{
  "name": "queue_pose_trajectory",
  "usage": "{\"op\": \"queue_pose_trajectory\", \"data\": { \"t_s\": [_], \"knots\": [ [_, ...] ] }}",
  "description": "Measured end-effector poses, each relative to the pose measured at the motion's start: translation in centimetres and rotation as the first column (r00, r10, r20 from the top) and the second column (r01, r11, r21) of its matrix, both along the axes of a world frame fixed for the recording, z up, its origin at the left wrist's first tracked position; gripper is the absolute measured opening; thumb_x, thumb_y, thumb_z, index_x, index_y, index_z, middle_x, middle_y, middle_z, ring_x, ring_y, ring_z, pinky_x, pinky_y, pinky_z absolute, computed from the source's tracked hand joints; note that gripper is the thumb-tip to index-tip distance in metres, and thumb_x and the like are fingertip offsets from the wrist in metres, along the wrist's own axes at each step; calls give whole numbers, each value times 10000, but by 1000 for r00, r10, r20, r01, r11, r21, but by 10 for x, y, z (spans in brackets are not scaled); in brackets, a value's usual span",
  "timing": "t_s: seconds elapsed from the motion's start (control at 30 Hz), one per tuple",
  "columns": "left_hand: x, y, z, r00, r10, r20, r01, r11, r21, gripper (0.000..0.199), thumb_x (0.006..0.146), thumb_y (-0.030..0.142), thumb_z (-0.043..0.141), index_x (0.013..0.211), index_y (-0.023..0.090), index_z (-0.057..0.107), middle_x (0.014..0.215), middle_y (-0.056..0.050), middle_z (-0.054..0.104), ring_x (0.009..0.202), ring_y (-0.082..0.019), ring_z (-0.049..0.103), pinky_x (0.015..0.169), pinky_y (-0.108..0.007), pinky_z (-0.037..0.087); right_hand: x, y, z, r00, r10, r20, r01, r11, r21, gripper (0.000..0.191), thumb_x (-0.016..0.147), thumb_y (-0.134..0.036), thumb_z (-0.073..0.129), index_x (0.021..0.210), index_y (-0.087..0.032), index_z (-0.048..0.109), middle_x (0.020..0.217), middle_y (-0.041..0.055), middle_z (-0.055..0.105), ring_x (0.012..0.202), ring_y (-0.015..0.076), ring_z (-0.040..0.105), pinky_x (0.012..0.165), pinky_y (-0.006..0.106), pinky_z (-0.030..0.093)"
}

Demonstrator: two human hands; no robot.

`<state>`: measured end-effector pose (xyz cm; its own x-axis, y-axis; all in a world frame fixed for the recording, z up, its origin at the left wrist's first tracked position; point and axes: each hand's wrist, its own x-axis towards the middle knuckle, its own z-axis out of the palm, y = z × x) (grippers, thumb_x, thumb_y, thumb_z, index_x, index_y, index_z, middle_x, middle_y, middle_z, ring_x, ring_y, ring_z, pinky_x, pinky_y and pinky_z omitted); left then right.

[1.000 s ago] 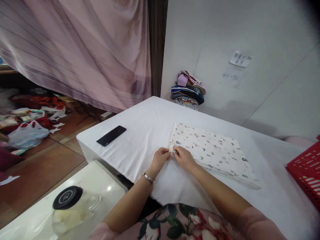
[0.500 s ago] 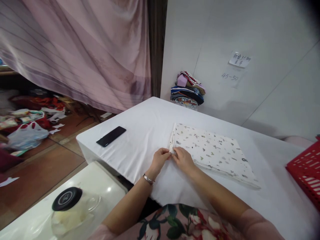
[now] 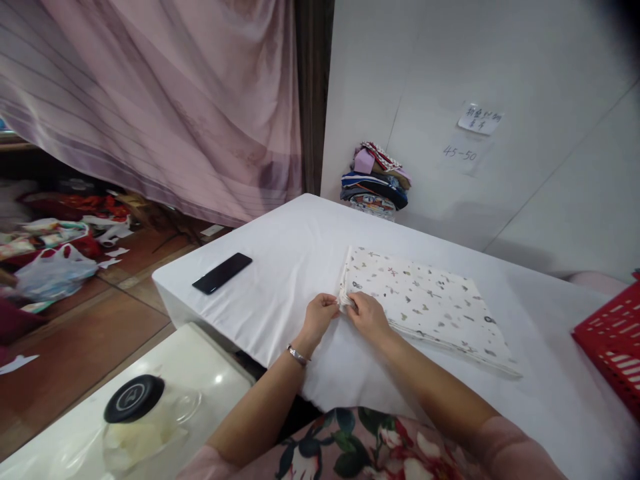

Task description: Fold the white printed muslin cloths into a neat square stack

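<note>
A folded white cloth (image 3: 425, 297) with a small scattered print lies flat on the white-covered table (image 3: 280, 280). At its near left corner, my right hand (image 3: 369, 315) is closed on the cloth's edge, thumb and fingers pinching the bunched layers. My left hand (image 3: 321, 316), with a metal bracelet on the wrist, is pinched shut at the tip of that same corner. The fingertips of both hands nearly meet there. How much cloth lies between the left fingertips is hard to see.
A black phone (image 3: 223, 273) lies on the table's left part. A red plastic basket (image 3: 613, 340) stands at the right edge. Folded clothes (image 3: 375, 180) are piled behind the table by the wall. At lower left, a black-lidded jar (image 3: 135, 400) stands on a white surface.
The fingers at the corner have shifted slightly, with the left fingertips a little farther left. More bunched cloth shows between the hands. The rest of the cloth has stayed in place.
</note>
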<state>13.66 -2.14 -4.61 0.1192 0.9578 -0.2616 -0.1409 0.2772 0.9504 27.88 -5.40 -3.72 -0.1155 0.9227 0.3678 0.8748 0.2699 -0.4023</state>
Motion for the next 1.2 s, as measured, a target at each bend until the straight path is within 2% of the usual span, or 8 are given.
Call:
{"op": "queue_pose_trajectory", "data": {
  "t_s": [0.13,0.37,0.5,0.67,0.83,1.0,1.1,1.2],
  "knots": [
    [-1,1,7,994,-6,112,18,994,-104,231,602,122,672,791,163,544,670,16,578,596,-103,572,647,-267,500,0,-1,4,1000,-11,19,10,1000,8,168,814,-181,455,941,-188,564,854,49,616,799,189,532,730,291,371],
    [0,-4,14,979,-44,201,66,992,-105,329,662,227,679,932,144,511,730,-15,588,647,-112,585,681,-288,509,-6,-2,-1,992,38,122,-38,999,-3,129,830,-177,465,910,-167,566,859,65,597,800,194,514,726,300,368],
    [2,0,12,995,-82,55,86,993,-82,406,656,318,715,968,142,523,798,-40,590,663,-123,583,626,-273,507,-10,-7,-2,993,80,86,-80,997,-9,166,848,-220,471,962,-152,570,886,74,584,841,203,513,748,312,389],
    [4,8,12,984,-85,-157,81,996,-29,364,628,218,714,939,139,542,738,-25,582,647,-129,584,595,-246,499,6,-24,-1,989,145,17,-144,989,-30,283,862,-254,459,1119,-179,552,1025,78,590,942,214,522,834,340,405],
    [-2,16,11,949,-117,-294,119,993,-12,392,610,191,690,977,144,561,792,-47,624,620,-122,591,582,-234,493,70,-61,-10,992,107,70,-107,994,1,310,891,-259,403,1131,-170,578,1114,108,595,1030,233,523,904,388,399],
    [-6,21,7,932,-148,-330,154,988,-10,482,604,178,677,1066,152,543,955,-93,642,709,-136,608,581,-223,489,163,-124,-18,976,-155,155,167,984,-66,336,883,-322,407,1133,-213,602,1168,89,596,1084,235,521,963,417,381],
    [-8,22,8,912,-179,-368,197,980,10,515,613,195,674,1105,151,530,1003,-108,635,757,-149,610,592,-231,496,215,-169,-16,917,-346,200,370,924,-98,346,882,-341,393,1086,-194,630,1154,96,605,1081,227,526,982,386,373],
    [-10,25,10,887,-198,-417,230,973,28,530,619,224,678,1122,153,528,1011,-113,634,775,-161,616,603,-244,504,256,-206,-14,821,-534,201,562,817,-129,348,868,-366,392,1000,-185,659,1118,100,620,1054,234,540,970,372,378]
  ]
}}
